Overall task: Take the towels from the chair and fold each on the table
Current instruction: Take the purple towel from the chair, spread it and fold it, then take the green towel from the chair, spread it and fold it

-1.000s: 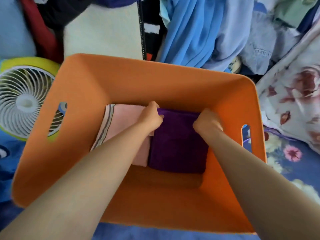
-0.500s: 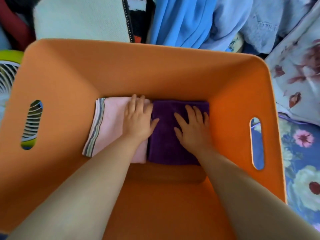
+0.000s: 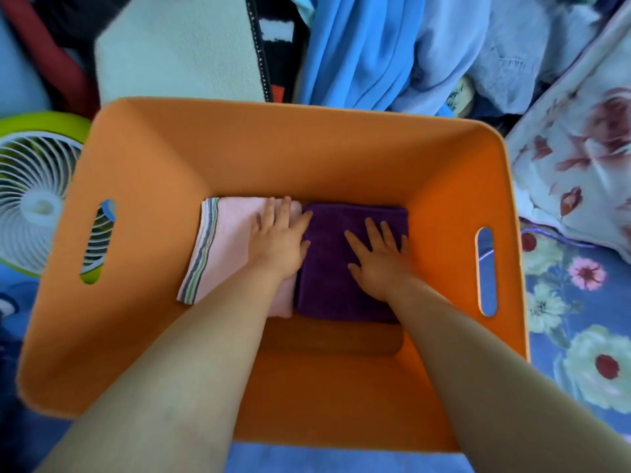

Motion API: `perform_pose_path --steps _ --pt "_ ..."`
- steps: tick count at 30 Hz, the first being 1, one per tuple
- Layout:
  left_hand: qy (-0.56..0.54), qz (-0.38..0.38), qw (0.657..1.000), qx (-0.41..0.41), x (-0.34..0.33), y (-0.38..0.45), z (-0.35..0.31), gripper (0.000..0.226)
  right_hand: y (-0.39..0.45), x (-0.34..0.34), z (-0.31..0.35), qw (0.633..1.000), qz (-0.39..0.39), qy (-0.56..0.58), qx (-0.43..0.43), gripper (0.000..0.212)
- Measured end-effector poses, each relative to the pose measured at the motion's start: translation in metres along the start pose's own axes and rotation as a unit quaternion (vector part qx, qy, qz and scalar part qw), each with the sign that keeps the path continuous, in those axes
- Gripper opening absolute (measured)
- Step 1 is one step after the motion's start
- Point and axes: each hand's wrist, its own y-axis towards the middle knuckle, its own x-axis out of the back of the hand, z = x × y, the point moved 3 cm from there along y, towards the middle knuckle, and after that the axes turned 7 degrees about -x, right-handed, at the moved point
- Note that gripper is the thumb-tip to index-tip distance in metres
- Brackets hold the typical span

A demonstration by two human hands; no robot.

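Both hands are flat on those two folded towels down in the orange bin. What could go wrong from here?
The left hand rests on the pink towel with fingertips at the seam beside the purple towel; pulling away could drag an edge and loosen a fold. The right hand presses only the purple towel's middle, so its corners may spring up. The two towels lie snug side by side in the orange bin, so shifting one would probably rumple the other.

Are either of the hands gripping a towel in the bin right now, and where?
Nothing is gripped. The left hand lies flat on the pink towel at its right edge; the right hand lies flat on top of the purple towel.
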Motion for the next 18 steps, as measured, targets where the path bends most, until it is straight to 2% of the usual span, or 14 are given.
perform_pose_path --steps 7,12,18 --pt "0.039 -0.067 0.997 0.000 0.078 -0.070 -0.027 0.034 -0.077 0.058 0.013 0.991 -0.100 0.078 0.032 0.055" --pt "0.050 -0.113 0.992 0.012 0.144 -0.151 -0.050 0.031 -0.169 0.113 0.011 0.974 -0.196 0.099 0.065 0.050" --pt "0.070 -0.178 0.981 0.002 0.207 -0.278 -0.090 0.029 -0.314 0.150 0.010 0.943 -0.302 0.087 0.109 0.042"
